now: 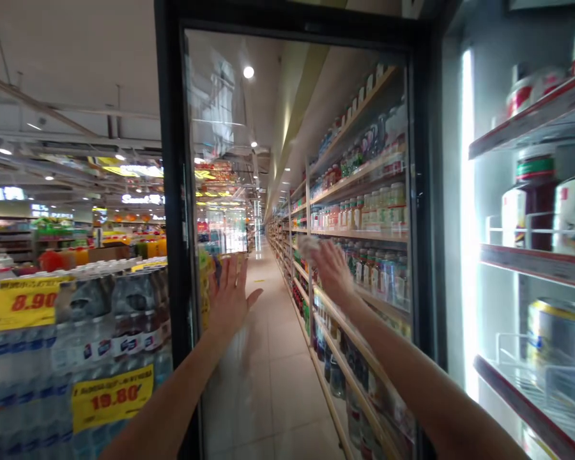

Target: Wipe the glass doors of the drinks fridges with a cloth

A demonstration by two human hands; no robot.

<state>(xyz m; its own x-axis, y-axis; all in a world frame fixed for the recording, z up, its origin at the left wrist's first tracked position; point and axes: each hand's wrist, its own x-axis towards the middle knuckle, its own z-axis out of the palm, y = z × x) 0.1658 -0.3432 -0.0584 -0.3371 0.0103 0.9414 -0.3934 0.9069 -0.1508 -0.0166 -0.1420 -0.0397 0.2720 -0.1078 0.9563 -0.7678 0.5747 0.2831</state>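
Observation:
An open glass cooler door [414,191] with a black frame stands in front of me. My left hand [230,287] lies flat at the left side of the pane, fingers spread and thumb out, holding nothing. Farther right, my right hand [333,265] reaches to the middle of the glass. Under its fingers is a small whitish wad [309,246], which looks like a cloth. Motion blurs these fingers, and the wad's edges are unclear.
Right of the door, lit cooler shelves [531,265] hold bottles and cans. Shrink-wrapped water bottles [23,364] with yellow price signs [112,397] are stacked at left. Through the glass appear a tiled aisle [263,383] and long drink shelves [364,236].

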